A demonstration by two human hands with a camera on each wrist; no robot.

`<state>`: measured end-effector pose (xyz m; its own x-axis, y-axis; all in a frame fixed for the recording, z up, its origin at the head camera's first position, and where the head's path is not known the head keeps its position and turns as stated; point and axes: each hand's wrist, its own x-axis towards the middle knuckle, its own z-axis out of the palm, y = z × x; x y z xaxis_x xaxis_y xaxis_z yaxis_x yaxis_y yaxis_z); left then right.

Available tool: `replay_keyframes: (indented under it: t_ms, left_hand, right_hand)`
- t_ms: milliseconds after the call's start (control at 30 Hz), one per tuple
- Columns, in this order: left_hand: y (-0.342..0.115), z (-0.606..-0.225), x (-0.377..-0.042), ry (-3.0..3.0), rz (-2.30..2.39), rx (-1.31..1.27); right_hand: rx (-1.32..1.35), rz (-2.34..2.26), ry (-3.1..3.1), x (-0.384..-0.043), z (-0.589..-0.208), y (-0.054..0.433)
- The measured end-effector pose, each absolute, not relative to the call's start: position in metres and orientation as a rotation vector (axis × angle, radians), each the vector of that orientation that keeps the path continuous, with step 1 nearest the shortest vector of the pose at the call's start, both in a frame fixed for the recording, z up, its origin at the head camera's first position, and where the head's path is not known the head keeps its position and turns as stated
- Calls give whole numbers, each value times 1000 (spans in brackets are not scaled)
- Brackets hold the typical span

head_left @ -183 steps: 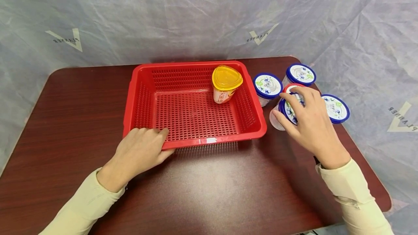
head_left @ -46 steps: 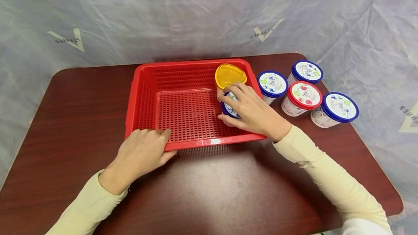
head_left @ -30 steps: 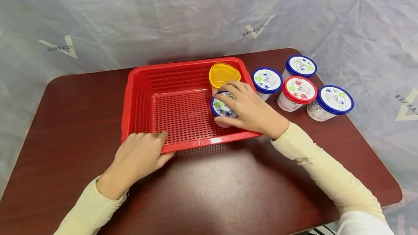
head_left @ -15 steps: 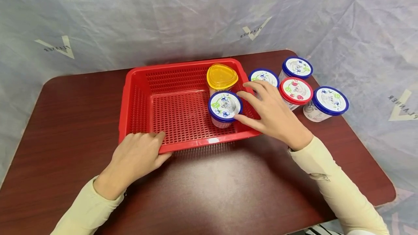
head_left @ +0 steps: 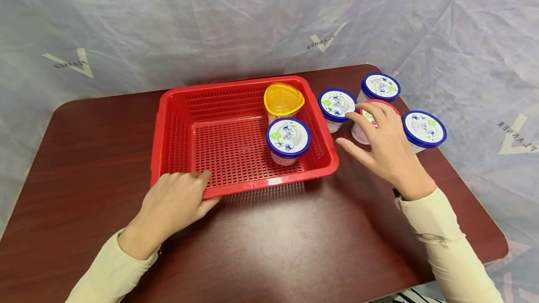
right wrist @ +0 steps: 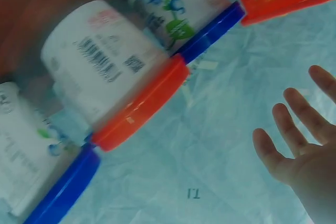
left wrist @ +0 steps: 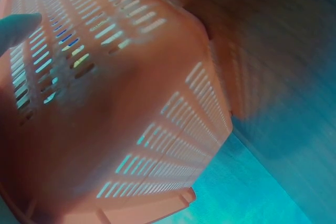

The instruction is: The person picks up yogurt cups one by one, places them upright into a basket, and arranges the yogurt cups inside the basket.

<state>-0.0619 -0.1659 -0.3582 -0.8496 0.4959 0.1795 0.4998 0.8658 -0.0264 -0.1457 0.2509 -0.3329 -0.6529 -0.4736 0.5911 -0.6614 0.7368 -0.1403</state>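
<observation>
Far left of the head view: bare stretch of dark red-brown table [head_left: 84, 153], pale sleeve [head_left: 111, 265] entering at lower left. Left hand [head_left: 172, 200], left of centre and below the middle, grips the front-left rim of the red basket [head_left: 273, 182]; fingers bent over the edge, thumb outside beneath it. Left wrist view agrees: slotted basket wall fills the frame, a blurred digit at upper left against it.

Basket sits at centre frame, on the table. Two cups inside, both toward its right end: yellow-lidded cup [head_left: 284, 99] behind, inner blue-lidded cup [head_left: 288, 139] in front, upright. Lids overlap in view; cannot tell whether the cups touch.

Right of the basket, upper right of the frame, four cups stand on the table. First, the near-basket blue-lidded cup [head_left: 338, 104], just beside the rim. Next, the red-lidded cup [head_left: 361, 133], partly covered by the right hand [head_left: 385, 148]. That hand is released: fingers spread and gently bent, thumb well apart, nothing held. Right wrist view shows its fingers clear of the cups. Behind, the back blue-lidded cup [head_left: 381, 86]; rightmost, the outer blue-lidded cup [head_left: 424, 128]. Grey printed backdrop [head_left: 168, 22] across the top.
</observation>
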Motion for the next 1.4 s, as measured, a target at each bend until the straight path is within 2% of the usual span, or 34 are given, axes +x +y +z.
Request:
replay_keyframes:
  t_ms: [800, 1400]
  left_hand:
    - [-169, -357, -62, -2871, -21, -781]
    - [-167, -358, -64, -2856, -42, -795]
  right_hand:
    - [576, 414, -2546, -137, -347, 310]
    - [400, 411, -2601, -147, -360, 351]
